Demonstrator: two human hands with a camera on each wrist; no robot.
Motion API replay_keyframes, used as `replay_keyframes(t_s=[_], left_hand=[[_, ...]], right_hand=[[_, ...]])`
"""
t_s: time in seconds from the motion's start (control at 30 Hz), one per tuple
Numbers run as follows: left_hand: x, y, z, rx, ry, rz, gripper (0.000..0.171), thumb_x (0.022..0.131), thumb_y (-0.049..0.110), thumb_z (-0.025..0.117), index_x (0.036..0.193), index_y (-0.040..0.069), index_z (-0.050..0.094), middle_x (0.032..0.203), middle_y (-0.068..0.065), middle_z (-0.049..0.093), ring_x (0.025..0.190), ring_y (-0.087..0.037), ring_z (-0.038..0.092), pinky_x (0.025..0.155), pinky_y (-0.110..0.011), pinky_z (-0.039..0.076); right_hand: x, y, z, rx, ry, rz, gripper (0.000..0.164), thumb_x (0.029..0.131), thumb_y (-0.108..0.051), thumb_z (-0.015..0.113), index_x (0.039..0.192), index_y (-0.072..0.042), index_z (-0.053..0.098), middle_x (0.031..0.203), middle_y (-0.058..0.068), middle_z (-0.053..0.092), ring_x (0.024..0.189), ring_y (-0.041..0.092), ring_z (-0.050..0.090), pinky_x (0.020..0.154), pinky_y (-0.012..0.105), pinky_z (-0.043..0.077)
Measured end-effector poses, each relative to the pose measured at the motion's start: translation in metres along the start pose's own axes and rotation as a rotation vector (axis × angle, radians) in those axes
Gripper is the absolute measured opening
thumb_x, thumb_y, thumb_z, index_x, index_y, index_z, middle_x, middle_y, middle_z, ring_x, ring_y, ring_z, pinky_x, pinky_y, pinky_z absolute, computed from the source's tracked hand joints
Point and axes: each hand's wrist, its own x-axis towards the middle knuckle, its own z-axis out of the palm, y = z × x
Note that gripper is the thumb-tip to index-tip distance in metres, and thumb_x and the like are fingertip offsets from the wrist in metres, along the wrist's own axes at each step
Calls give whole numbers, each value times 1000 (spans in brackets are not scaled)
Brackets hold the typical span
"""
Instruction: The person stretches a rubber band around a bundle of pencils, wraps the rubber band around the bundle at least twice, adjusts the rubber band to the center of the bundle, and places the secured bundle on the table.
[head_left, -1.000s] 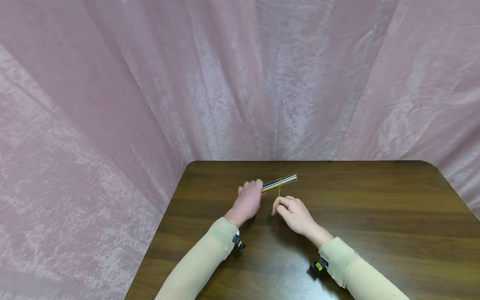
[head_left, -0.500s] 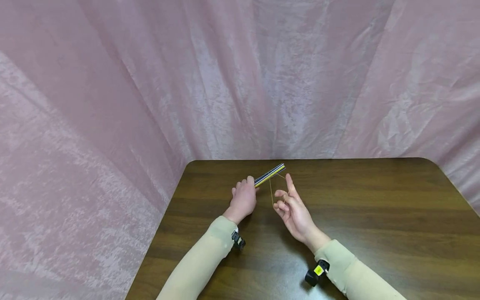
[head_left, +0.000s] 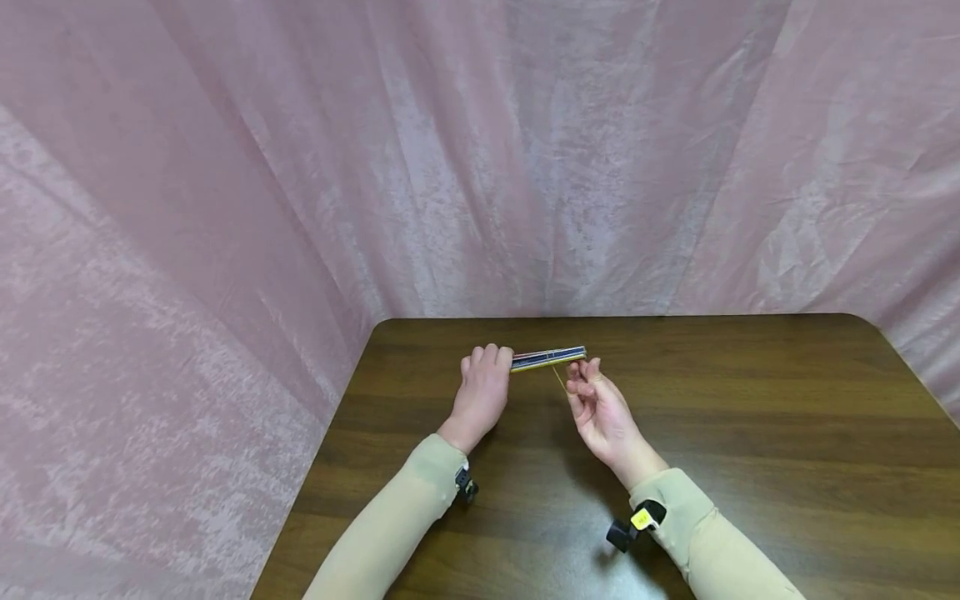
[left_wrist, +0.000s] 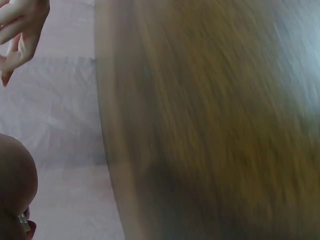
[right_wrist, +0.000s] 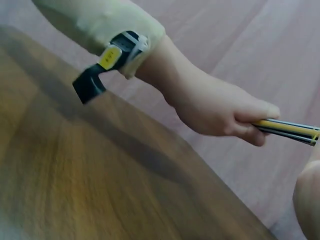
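My left hand (head_left: 482,392) grips one end of a bundle of thin yellow, dark blue and white sticks (head_left: 547,358), held above the table. Whether they are pencils or straws I cannot tell. In the right wrist view the left thumb and fingers close round the bundle (right_wrist: 287,129). A thin yellowish rubber band (head_left: 560,380) is looped on the bundle and stretches down to the curled fingers of my right hand (head_left: 606,421). That hand is below the bundle's free end, its fingertips close to it. Only part of the right hand (right_wrist: 307,200) shows in the right wrist view.
The brown wooden table (head_left: 750,417) lies under both hands. Behind it hangs a pink curtain (head_left: 480,167), close to the far edge. Small black cameras are strapped to the wrists; the right one (head_left: 633,527) carries a yellow label.
The right hand went from below the bundle to a raised-finger pose with the band stretched wide, then drew its fingers in near the bundle's free end. The bundle tilted up, then levelled out.
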Motion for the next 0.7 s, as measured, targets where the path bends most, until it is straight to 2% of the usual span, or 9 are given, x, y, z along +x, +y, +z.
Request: replay_keyframes(t_s=[0.13,0.33,0.43,0.57,0.7], left_hand=[[-1,-5,-1,74,-1,90,8,106,5,55,111,10,58,101,-7,56,95,-29,50,82,-44,41],[-1,-14,1,126,14,180,8,105,6,53,109,10,58,97,-7,54,92,-29,50,80,-43,41],[-1,-19,0,118,13,204,9,105,3,56,110,11,58,97,-7,54,91,-29,50,80,-43,41],[-2,-22,-2,119,-1,232,9,106,3,58,109,11,57,97,-7,54,90,-28,49,82,-43,43],[-3,-23,-3,150,-20,257,9,107,3,59,109,11,55,97,-7,53,89,-27,47,82,-42,42]], right_hand=[[1,-3,-3,-159,76,3,33,111,-30,53,119,-7,75,98,-3,63,74,3,70,79,15,56],[0,-7,-7,-355,146,19,25,112,-25,59,121,-11,77,93,-5,60,70,2,68,77,17,57],[-1,-8,-6,-446,168,11,24,111,-21,60,127,-8,74,86,-6,60,67,3,68,78,19,58],[-2,-9,-6,-589,200,8,33,108,-14,66,136,1,68,80,-5,64,65,5,67,78,22,59],[0,-10,-7,-715,233,22,35,104,-12,72,134,5,68,92,-3,72,65,4,66,78,23,59]])
